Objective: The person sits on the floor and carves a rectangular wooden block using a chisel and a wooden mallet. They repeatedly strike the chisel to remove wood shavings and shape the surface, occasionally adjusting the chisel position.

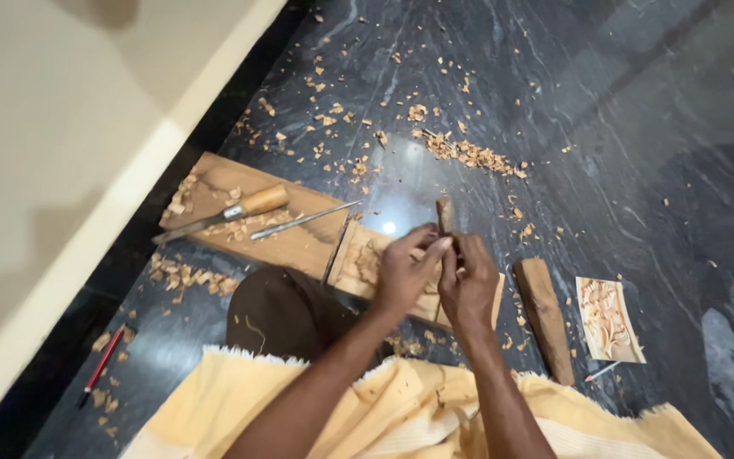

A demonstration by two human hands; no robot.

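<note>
Chisel handle (444, 212) above pinching fingers (435, 249) — upright.

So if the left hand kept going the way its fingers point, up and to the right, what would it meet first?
The chisel handle, which the left hand already touches at its fingertips. Past that, the line looks free over the dark floor, bar loose wood chips; depth is unclear.

Warm indoor light falls from above; a small white glare spot shines on the polished dark stone floor (390, 228). The hands look slightly motion-blurred, the pale wall (61, 127) softly shadowed, and the edges stretch.
</note>
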